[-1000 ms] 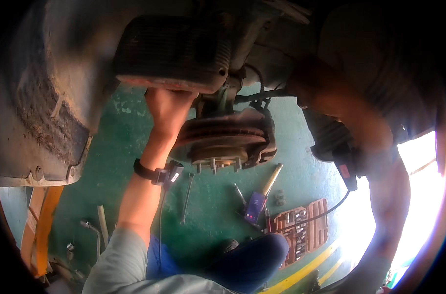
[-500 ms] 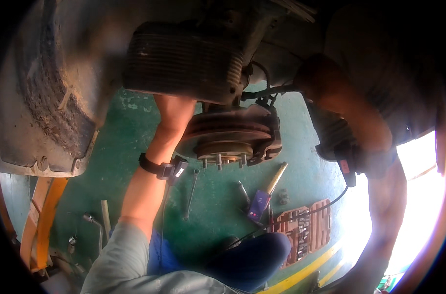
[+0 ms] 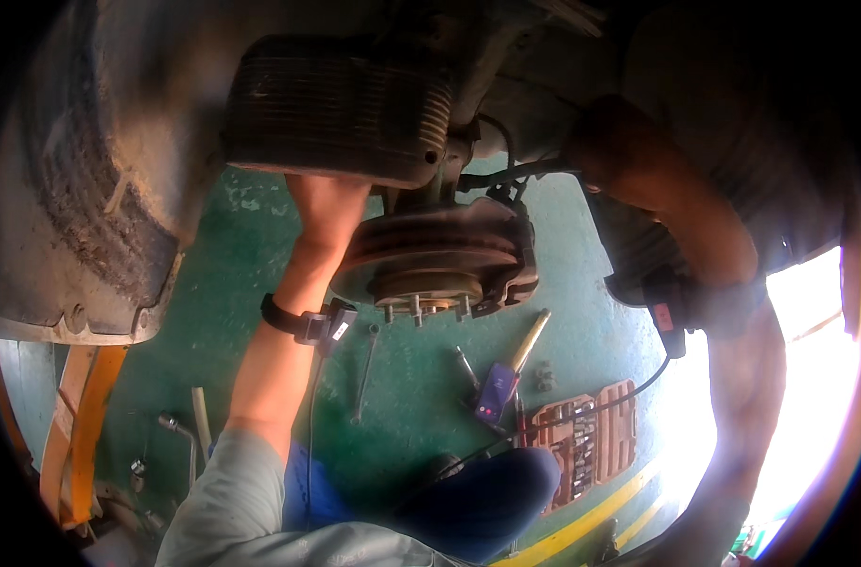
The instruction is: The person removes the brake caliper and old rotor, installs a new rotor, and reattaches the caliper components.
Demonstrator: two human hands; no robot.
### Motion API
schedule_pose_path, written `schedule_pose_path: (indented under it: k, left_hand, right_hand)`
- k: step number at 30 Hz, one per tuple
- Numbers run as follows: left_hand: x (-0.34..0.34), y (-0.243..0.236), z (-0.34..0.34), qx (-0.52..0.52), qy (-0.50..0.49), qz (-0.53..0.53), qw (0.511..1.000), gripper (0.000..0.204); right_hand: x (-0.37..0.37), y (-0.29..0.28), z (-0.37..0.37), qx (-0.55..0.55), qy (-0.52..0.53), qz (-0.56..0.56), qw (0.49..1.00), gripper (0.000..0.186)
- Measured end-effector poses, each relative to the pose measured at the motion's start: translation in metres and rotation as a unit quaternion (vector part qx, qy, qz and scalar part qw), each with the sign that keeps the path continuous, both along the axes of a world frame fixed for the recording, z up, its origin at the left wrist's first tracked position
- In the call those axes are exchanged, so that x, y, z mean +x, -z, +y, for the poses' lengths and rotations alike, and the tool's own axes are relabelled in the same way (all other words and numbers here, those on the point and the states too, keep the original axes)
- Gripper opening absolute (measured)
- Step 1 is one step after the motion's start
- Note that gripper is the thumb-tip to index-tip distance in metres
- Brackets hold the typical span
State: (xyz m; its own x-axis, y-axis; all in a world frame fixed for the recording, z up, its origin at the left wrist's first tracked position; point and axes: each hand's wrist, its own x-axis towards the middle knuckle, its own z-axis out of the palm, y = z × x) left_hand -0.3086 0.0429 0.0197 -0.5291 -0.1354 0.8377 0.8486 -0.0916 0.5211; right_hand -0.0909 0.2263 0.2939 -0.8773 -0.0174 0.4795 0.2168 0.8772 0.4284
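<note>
My left hand (image 3: 330,201) reaches up behind the lower edge of a black ribbed box-shaped part (image 3: 331,118), which hides the fingers. In deep shadow at the right, my right hand (image 3: 624,156) is closed around the end of a dark bar (image 3: 520,174). That bar runs leftward to the suspension strut (image 3: 457,156). Below the ribbed part hangs a brake disc (image 3: 435,246) with wheel studs pointing down, and a brake caliper (image 3: 520,260) sits at its right side. What the bar joins at the strut is too dark to make out.
A dirty fender liner (image 3: 119,208) hangs at the left above an orange stand (image 3: 88,416). On the green floor lie a combination wrench (image 3: 365,373), a phone (image 3: 497,392), a light-coloured handle (image 3: 531,340), a brown socket case (image 3: 619,435) and a lug wrench (image 3: 187,435).
The ribbed part has shifted left relative to the brake disc, and my left hand has moved slightly left with it. My right hand stays at the bar. The whole view has drifted a little.
</note>
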Motion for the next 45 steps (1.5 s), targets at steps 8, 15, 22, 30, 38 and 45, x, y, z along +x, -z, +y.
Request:
schedule_pose_path:
  k: [8,15,22,30,38,45]
  left_hand:
    - [-0.001,-0.004,-0.017,-0.065,0.029,-0.106,0.992,0.027]
    - [-0.002,0.006,-0.004,-0.025,0.018,-0.098,0.995,0.035]
    - [-0.025,0.019,-0.012,-0.045,-0.017,-0.173,0.984,0.06]
    - [-0.026,0.004,-0.016,0.201,0.106,-0.246,0.942,0.026]
    - [-0.03,0.007,-0.04,0.226,0.115,-0.227,0.94,0.03]
    - [-0.063,0.025,-0.079,0.083,0.052,-0.131,0.987,0.04]
  right_hand:
    - [-0.015,0.021,0.0,-0.016,-0.021,-0.019,0.999,0.012]
    - [-0.017,0.023,-0.022,0.011,-0.004,-0.102,0.995,0.013]
    - [-0.024,0.045,-0.026,0.017,-0.026,-0.166,0.986,0.013]
    - [-0.013,0.044,-0.038,0.053,-0.004,-0.232,0.971,0.013]
    - [-0.018,0.052,-0.037,0.093,-0.025,-0.273,0.957,0.014]
    - [-0.022,0.072,-0.025,0.122,-0.07,-0.299,0.944,0.014]
